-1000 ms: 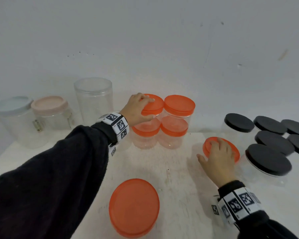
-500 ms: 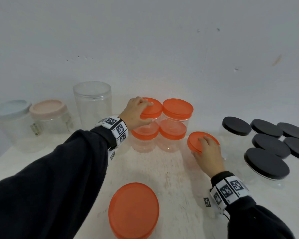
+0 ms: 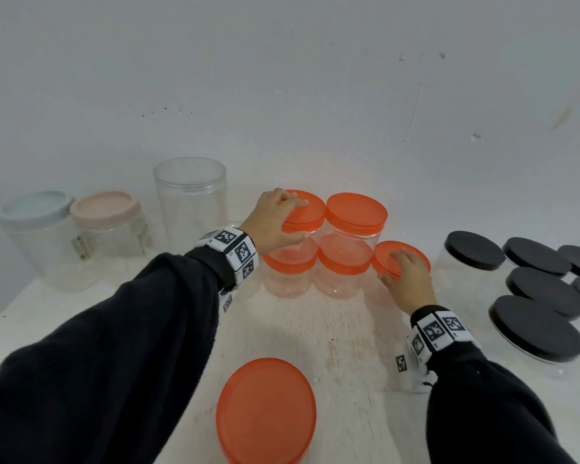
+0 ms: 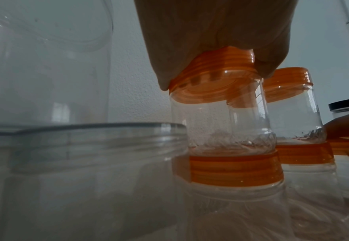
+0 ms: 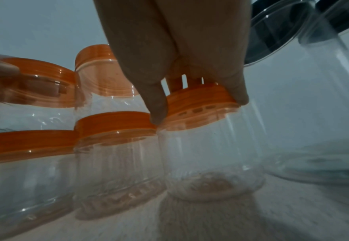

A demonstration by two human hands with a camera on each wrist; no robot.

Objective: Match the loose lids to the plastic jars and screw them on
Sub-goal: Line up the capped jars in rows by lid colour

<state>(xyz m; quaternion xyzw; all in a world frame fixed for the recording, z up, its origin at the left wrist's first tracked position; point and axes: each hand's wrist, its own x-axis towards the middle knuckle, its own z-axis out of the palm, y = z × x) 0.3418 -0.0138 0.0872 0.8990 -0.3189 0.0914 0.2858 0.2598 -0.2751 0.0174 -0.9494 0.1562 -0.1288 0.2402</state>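
Observation:
Small clear jars with orange lids stand stacked two high at the back of the white table (image 3: 332, 346). My left hand (image 3: 275, 219) grips the orange lid (image 3: 307, 211) of the upper left jar (image 4: 223, 122), fingers curled round its rim. My right hand (image 3: 407, 279) holds another orange-lidded jar (image 5: 208, 154) by its lid (image 3: 387, 257) (image 5: 200, 104), just right of the stack; its base sits on the table. The upper right stacked jar (image 3: 355, 216) is untouched.
A large orange lid (image 3: 265, 413) lies near the front edge. A tall lidless clear jar (image 3: 190, 199) and two jars with pale blue (image 3: 34, 204) and pink (image 3: 104, 205) lids stand at left. Several black-lidded jars (image 3: 536, 326) crowd the right side.
My right hand has slid its orange-lidded jar left and back, up beside the stack. My left hand has stayed on the upper left lid.

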